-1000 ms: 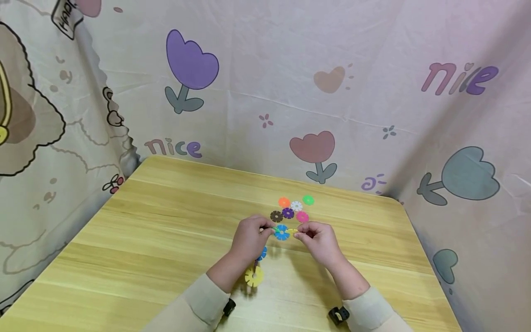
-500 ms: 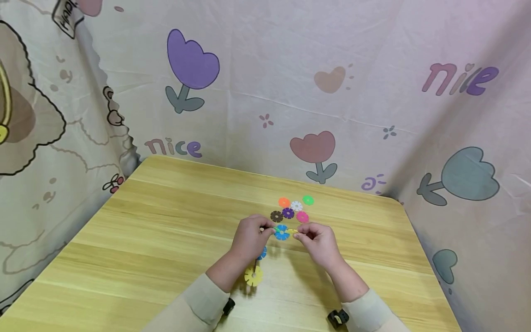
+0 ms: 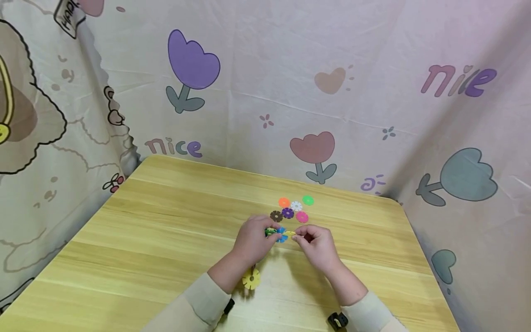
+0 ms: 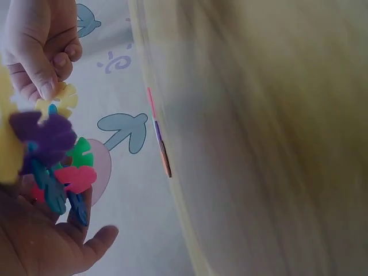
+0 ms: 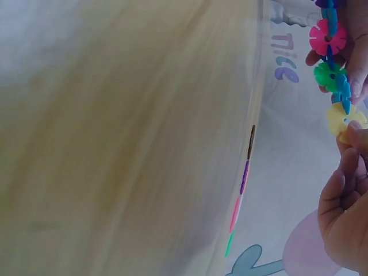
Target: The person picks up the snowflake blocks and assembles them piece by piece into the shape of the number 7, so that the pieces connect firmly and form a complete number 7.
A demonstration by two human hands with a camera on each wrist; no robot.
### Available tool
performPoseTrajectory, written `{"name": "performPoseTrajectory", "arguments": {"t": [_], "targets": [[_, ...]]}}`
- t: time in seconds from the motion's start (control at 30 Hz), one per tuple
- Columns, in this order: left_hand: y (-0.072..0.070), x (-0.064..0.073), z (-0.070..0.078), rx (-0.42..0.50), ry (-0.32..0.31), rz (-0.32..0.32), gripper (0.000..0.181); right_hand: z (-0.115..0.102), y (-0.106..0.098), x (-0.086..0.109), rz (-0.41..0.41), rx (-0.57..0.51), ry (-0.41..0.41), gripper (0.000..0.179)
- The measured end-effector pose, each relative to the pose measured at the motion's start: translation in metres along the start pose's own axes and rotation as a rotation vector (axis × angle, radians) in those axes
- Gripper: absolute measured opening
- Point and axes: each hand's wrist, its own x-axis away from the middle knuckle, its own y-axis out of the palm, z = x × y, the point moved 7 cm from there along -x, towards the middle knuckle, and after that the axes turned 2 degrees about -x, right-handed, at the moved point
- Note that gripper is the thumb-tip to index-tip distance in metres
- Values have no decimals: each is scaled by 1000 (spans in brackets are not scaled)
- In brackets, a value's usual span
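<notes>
My left hand (image 3: 255,240) grips a chain of slotted plastic snowflake discs above the table. Its thumb and fingers are at the green disc (image 5: 324,80) and the blue disc (image 3: 283,237) beside it. At the chain's right end, the thumb and fingers of my right hand (image 3: 319,244) pinch a yellow disc (image 5: 337,118), which meets that blue disc edge-on. Further back along the chain come a pink disc (image 5: 319,38) and a purple disc (image 4: 54,138). Another yellow disc (image 3: 251,284) hangs below the left wrist. The left hand hides part of the chain in the head view.
Loose discs lie flat beyond the hands: orange (image 3: 284,202), white (image 3: 296,203), green (image 3: 308,200), brown (image 3: 274,216), purple (image 3: 285,213) and pink (image 3: 302,214). The wooden table (image 3: 166,221) meets a printed cloth backdrop (image 3: 257,83) at its far edge.
My left hand has shifted slightly right and its fingers now cover more of the blue disc. The hanging yellow disc has swung a little left and down. My right hand stays nearly in place.
</notes>
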Motion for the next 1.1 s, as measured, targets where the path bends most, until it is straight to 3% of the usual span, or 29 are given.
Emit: {"name": "performPoseTrajectory", "arguments": {"t": [0.2,0.57,0.73,0.93,1.1], "targets": [[5,-1,0,-12,28,-32,11,-6,4,0,-12,-7,-52,11],[2,0,4,-63,93,19,4,-10,14,0,-8,-14,-84,10],[1,1,3,-75,86,18,4,-9,15,0,-16,-18,-69,10],[2,1,1,-55,69,-5,3,-4,12,-2,-86,-15,-36,9],[2,1,-5,-47,25,-15,5,-3,-2,-5,-71,30,-95,23]]}}
